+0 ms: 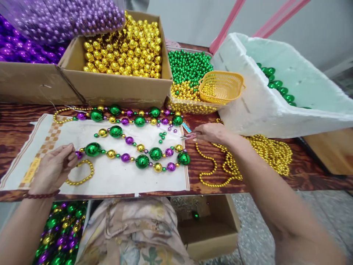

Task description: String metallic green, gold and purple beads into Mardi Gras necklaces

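My left hand (pixel 56 165) is closed in a pinch at the left end of a bead strand (pixel 142 161) of green, gold and purple beads. The strand doubles back at the right, and its upper end lies loose on the white cloth (pixel 110 182). Beside that hand rests a small gold bead loop (pixel 92 171). My right hand (pixel 211 132) is closed around a small tool with a metal tip and reddish handles, which look like scissors (pixel 188 136). Loose green beads (pixel 162 137) and small purple beads lie left of the tip. A second strand (pixel 139 121) stretches along the cloth's far edge.
Behind the cloth stand a cardboard box (pixel 118 86) of gold beads, purple beads, and a clear tub (pixel 193 107) with a yellow basket (pixel 222 88). A white foam box (pixel 248 110) holds green beads. Gold bead chains (pixel 264 154) lie right. Below are finished-looking strands (pixel 60 232) and a cardboard box (pixel 212 244).
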`<state>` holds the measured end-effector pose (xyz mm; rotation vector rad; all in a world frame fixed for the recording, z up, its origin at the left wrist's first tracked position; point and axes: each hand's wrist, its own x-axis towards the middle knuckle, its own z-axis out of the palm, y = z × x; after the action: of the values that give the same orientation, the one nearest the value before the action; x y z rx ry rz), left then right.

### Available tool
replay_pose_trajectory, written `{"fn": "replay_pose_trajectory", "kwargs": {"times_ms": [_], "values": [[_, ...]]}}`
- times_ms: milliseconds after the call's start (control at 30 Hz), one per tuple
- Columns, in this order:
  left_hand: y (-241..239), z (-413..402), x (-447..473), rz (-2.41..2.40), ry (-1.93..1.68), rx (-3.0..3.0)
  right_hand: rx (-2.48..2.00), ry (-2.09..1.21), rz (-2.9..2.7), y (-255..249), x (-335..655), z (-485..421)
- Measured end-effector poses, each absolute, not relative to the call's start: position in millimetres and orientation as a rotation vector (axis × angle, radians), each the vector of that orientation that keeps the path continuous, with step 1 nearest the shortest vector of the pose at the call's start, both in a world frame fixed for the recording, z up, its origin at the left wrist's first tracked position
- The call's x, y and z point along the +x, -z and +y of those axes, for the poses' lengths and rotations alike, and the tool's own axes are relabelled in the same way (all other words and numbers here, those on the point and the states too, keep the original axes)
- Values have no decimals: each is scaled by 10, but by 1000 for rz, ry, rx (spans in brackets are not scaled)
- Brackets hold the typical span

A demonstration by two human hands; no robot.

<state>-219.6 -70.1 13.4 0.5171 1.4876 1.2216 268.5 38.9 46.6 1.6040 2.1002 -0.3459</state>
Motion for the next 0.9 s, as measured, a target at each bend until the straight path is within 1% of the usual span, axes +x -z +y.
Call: {"fn": "replay_pose_trajectory", "kwargs": {"times_ms": [133,200,267,333,400,467,567,667,767,900], "values": [[-134,-732,-2218,1416,-1218,485,1635,385,2054,-630,2919,385],[-115,-741,-2231,1348,-1234,480,1762,480,2135,-683,3028,336],[-93,-739,-2229,1306,-1267,477,1975,676,2295,-666,3003,287],[-75,-725,-2215,1294,-1314,468,2080,974,2435,-549,2778,264],[-67,-701,-2204,1286,-1364,443,2022,1247,2507,-341,2386,271],[-73,-682,-2212,1271,-1404,418,1898,1414,2531,-80,1954,304],[-98,-676,-2271,1221,-1434,388,1864,1323,2598,310,1527,401],[-110,-683,-2363,1181,-1433,353,1785,1180,2599,585,1432,530],[-99,-686,-2435,1177,-1444,318,1667,988,2594,688,1414,598],[-77,-693,-2484,1171,-1442,311,1501,579,2603,632,1330,559]]}}
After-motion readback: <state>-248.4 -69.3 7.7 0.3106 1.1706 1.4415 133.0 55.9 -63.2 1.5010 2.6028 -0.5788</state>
